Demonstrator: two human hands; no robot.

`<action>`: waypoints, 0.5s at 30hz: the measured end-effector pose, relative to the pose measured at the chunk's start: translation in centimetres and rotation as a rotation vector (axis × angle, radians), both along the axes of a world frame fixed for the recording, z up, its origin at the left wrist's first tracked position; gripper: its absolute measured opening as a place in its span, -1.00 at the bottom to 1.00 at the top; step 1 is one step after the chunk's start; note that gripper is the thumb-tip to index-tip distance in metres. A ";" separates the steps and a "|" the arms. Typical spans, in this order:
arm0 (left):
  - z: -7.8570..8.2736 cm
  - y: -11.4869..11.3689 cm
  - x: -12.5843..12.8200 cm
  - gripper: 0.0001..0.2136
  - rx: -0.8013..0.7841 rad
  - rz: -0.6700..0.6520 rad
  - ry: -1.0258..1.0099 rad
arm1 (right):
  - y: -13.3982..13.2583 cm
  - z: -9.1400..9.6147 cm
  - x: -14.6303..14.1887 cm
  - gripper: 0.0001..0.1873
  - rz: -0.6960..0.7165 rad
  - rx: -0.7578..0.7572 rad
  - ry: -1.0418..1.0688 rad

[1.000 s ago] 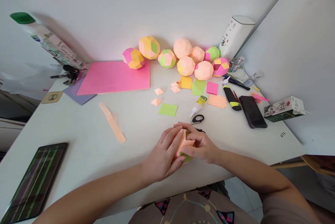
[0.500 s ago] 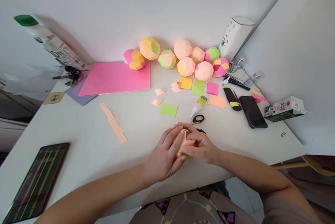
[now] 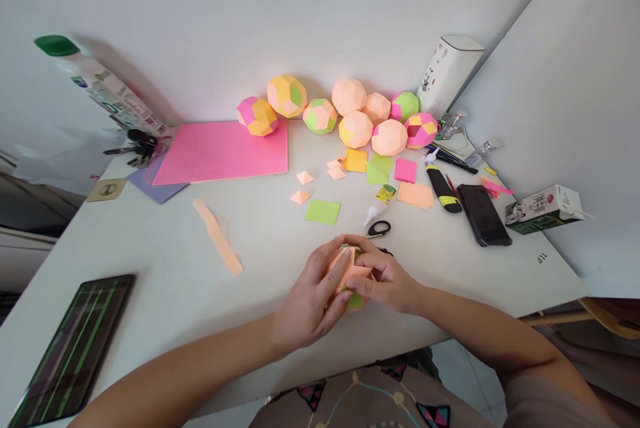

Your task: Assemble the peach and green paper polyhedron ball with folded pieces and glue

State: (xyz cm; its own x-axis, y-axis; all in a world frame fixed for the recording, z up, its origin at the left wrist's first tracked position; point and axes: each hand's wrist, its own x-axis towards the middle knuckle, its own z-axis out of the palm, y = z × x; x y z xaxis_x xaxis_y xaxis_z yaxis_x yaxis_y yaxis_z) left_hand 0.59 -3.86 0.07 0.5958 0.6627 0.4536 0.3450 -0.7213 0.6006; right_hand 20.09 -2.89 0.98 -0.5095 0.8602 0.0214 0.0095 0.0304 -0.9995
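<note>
Between my hands, low in the middle of the head view, is a folded paper ball (image 3: 356, 300) in peach and green, mostly covered by fingers. My left hand (image 3: 320, 288) wraps its left side, with the fingers lying over the top. On its right side my right hand (image 3: 387, 278) is closed, thumb and fingers against a peach flap. Just beyond the hands lie black-handled scissors (image 3: 379, 228), partly hidden by them. A small glue bottle (image 3: 381, 203) rests behind the scissors. Several folded peach paper pieces (image 3: 300, 197) and a green paper sheet (image 3: 323, 212) lie farther left.
Finished paper balls (image 3: 349, 96) line the wall. A pink board (image 3: 220, 155) and a peach paper strip (image 3: 219, 237) lie left, with a tablet (image 3: 75, 348) near the front edge. At right are a utility knife (image 3: 443, 189), a phone (image 3: 484, 215) and a drink carton (image 3: 544, 208).
My left fingers have shifted slightly on the paper ball, showing more of its peach face. My right hand keeps nearly the same hold. The whole view has moved a little.
</note>
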 end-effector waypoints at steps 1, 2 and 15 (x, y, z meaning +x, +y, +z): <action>0.0 0.0 0.0 -0.46 0.002 0.003 -0.021 | 0.0 0.1 0.0 -0.84 -0.003 -0.008 0.007; 0.0 -0.1 -0.1 -0.46 0.016 0.013 -0.042 | 0.0 0.2 0.1 -0.83 -0.011 -0.015 0.014; 1.3 -0.2 -0.1 -0.71 0.309 0.220 -0.106 | -0.6 0.9 -0.4 -0.84 -0.282 0.490 -0.251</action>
